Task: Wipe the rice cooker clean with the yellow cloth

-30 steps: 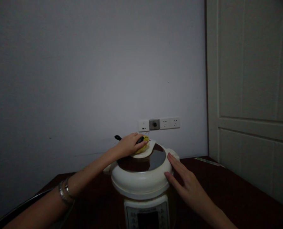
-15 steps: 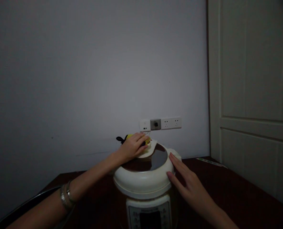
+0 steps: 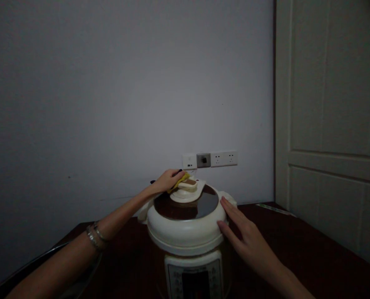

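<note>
A cream electric pressure cooker (image 3: pixel 185 236) with a dark brown lid top stands on a dark wooden table (image 3: pixel 297 245) in front of me. My left hand (image 3: pixel 167 181) reaches over the far left of the lid and is closed on a yellow cloth (image 3: pixel 180 181), pressed against the cream lid handle (image 3: pixel 187 189). My right hand (image 3: pixel 242 234) lies flat, fingers stretched out, against the lid's right rim. Bracelets sit on my left wrist.
A white socket strip (image 3: pixel 209 160) is on the grey wall behind the cooker. A cream panelled door (image 3: pixel 331 124) fills the right side. A dark curved rim (image 3: pixel 41 257) shows at the table's left. The room is dim.
My left hand with the yellow cloth has slid back and left off the lid handle, which now shows. My right hand has stayed on the lid's rim.
</note>
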Available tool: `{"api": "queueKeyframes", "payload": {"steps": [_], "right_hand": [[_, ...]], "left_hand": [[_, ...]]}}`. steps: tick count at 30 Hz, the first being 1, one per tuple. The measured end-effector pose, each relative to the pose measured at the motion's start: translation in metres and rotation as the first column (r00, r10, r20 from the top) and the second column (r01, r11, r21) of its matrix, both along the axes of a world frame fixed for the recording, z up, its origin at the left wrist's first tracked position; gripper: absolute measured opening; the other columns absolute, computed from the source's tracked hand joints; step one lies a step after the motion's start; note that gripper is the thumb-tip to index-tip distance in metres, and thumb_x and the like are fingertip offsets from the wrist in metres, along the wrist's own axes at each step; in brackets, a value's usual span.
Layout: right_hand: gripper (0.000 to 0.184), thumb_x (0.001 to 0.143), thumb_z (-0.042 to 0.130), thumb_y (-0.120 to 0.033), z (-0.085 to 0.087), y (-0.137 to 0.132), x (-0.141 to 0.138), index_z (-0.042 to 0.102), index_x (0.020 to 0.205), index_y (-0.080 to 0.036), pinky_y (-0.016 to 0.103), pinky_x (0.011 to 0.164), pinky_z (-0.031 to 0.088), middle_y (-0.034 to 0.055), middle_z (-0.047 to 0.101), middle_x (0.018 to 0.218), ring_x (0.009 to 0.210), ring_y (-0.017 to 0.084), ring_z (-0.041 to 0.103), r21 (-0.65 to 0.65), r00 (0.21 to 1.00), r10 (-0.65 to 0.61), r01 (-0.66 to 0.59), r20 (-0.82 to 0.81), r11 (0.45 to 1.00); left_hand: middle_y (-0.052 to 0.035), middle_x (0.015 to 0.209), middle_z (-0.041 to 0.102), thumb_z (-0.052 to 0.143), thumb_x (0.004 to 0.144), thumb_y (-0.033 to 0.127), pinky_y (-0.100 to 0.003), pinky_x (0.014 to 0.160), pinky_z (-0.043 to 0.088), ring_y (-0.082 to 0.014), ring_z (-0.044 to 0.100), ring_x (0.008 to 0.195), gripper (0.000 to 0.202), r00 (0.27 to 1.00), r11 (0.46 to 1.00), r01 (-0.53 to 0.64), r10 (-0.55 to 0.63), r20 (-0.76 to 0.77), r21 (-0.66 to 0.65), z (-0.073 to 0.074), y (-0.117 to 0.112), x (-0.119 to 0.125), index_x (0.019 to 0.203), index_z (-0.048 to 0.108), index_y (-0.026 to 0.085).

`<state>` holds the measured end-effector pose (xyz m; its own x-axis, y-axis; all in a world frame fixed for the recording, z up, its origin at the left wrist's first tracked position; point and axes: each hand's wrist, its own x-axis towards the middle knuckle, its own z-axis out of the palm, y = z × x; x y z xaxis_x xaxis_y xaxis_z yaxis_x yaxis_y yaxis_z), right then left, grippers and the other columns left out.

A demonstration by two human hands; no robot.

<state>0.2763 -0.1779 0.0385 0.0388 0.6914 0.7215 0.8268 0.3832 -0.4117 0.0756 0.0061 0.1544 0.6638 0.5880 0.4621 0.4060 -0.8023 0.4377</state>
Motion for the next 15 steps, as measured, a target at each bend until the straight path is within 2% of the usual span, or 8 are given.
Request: {"api": "queueKeyframes", "payload": {"steps": [2, 4, 6, 8, 10, 12, 15], "right_hand": [[0.057, 0.088, 0.046, -0.046, 0.0, 0.0, 0.0, 0.04, 0.138, -0.02, 0.05, 0.109, 0.027, 0.0077, 0.038, 0.143, 0.131, 0.025, 0.036, 0.003, 1.0, -0.001, 0.001, -0.002, 1.0], [0.057, 0.088, 0.046, -0.046, -0.001, 0.001, 0.0, 0.04, 0.138, -0.02, 0.049, 0.11, 0.027, 0.0076, 0.038, 0.143, 0.132, 0.025, 0.035, 0.002, 1.0, 0.0, 0.0, -0.003, 1.0], [0.058, 0.088, 0.046, -0.046, -0.001, 0.001, 0.0, 0.04, 0.138, -0.018, 0.048, 0.11, 0.027, 0.0081, 0.038, 0.143, 0.132, 0.025, 0.035, -0.007, 1.0, 0.0, 0.0, 0.002, 1.0], [0.058, 0.088, 0.046, -0.046, -0.002, 0.001, 0.001, 0.04, 0.138, -0.017, 0.048, 0.11, 0.027, 0.0088, 0.038, 0.143, 0.132, 0.024, 0.035, -0.017, 1.0, -0.001, 0.001, 0.009, 1.0], [0.058, 0.088, 0.046, -0.045, -0.001, 0.001, 0.001, 0.04, 0.138, -0.016, 0.047, 0.11, 0.027, 0.0088, 0.037, 0.143, 0.132, 0.024, 0.035, -0.019, 1.0, -0.004, 0.004, 0.013, 1.0], [0.057, 0.088, 0.046, -0.045, 0.0, 0.0, 0.001, 0.04, 0.138, -0.018, 0.047, 0.11, 0.027, 0.0081, 0.038, 0.143, 0.132, 0.024, 0.035, -0.016, 1.0, -0.009, 0.01, 0.014, 1.0], [0.057, 0.088, 0.046, -0.046, 0.001, -0.001, -0.001, 0.041, 0.138, -0.018, 0.047, 0.11, 0.027, 0.0083, 0.039, 0.142, 0.132, 0.025, 0.036, -0.008, 1.0, -0.016, 0.016, 0.011, 1.0]], "left_hand": [[-0.0088, 0.094, 0.069, 0.035, 0.09, 0.045, -0.028, 0.074, 0.044, -0.018, 0.06, 0.082, 0.045, 0.994, 0.987, 0.077, -0.065, -0.089, 0.141, 0.005, -0.015, 0.005, 0.098, 0.067, 0.014], [-0.0094, 0.109, 0.066, 0.037, 0.09, 0.041, -0.03, 0.084, 0.042, -0.0195, 0.059, 0.096, 0.04, 0.976, 0.945, 0.173, -0.126, -0.178, 0.278, 0.01, -0.03, 0.011, 0.105, 0.065, 0.017], [-0.0085, 0.118, 0.063, 0.039, 0.09, 0.038, -0.03, 0.089, 0.039, -0.0201, 0.056, 0.104, 0.038, 0.959, 0.907, 0.245, -0.174, -0.225, 0.343, 0.013, -0.037, 0.016, 0.111, 0.063, 0.018], [-0.0079, 0.111, 0.066, 0.036, 0.09, 0.039, -0.029, 0.084, 0.041, -0.0195, 0.058, 0.098, 0.04, 0.961, 0.925, 0.231, -0.167, -0.222, 0.301, 0.015, -0.033, 0.017, 0.109, 0.064, 0.017], [-0.0075, 0.093, 0.07, 0.031, 0.091, 0.041, -0.026, 0.072, 0.043, -0.0179, 0.06, 0.08, 0.047, 0.972, 0.972, 0.145, -0.105, -0.209, 0.186, 0.017, -0.02, 0.015, 0.098, 0.068, 0.014], [-0.007, 0.078, 0.069, 0.027, 0.092, 0.043, -0.025, 0.061, 0.041, -0.0162, 0.058, 0.066, 0.054, 0.975, 0.993, 0.063, -0.04, -0.217, 0.101, 0.019, -0.008, 0.012, 0.086, 0.069, 0.011], [-0.0072, 0.074, 0.068, 0.028, 0.092, 0.044, -0.024, 0.058, 0.039, -0.0156, 0.056, 0.063, 0.053, 0.971, 0.986, 0.059, -0.02, -0.238, 0.157, 0.019, -0.007, 0.014, 0.083, 0.069, 0.012]]}}
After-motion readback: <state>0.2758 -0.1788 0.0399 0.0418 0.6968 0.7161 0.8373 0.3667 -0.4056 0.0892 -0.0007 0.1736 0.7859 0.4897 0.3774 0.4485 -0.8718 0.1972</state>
